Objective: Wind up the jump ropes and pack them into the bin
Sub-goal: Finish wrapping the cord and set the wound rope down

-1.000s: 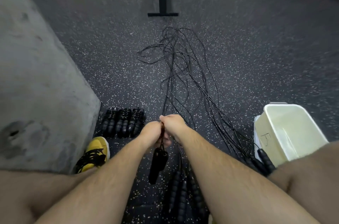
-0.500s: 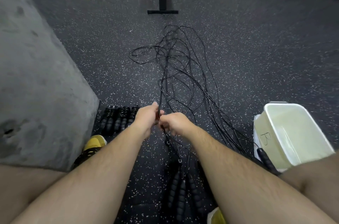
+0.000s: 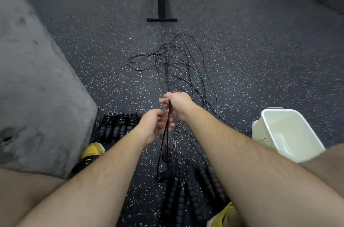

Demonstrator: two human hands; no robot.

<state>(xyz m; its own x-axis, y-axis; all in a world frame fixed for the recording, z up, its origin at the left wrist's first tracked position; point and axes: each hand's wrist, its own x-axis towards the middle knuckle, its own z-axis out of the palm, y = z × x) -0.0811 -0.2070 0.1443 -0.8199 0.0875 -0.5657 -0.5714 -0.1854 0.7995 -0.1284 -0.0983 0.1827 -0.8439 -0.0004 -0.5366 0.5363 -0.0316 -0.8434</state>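
Step in hand: one rope is being wound; judging by the short doubled strand, its coil is only being started
Right hand: the held rope [image 3: 168, 115] is being pinched as a doubled strand by the right hand [image 3: 177, 103], its fingers curled round the cord
Left hand: the left hand [image 3: 155, 127] is being held just beside, at seven o'clock of the right, fingers loose and half spread; the strand is being passed along them; whether it is being touched cannot be told
Jump ropes: the loose jump ropes [image 3: 176, 63] are being left tangled on the floor [image 3: 242, 59] at twelve o'clock; their handles [image 3: 178, 200] are lying at six o'clock
Wound bundles: the wound bundles [image 3: 119, 126] are being kept at nine o'clock, beside the concrete block [image 3: 37, 87]
Bin: the bin [image 3: 260, 133] is standing at four o'clock, well apart from both hands
Next move: the strand is probably to be taken by the left hand and more cord drawn in loop by loop; snagging in the tangle is the likely trouble
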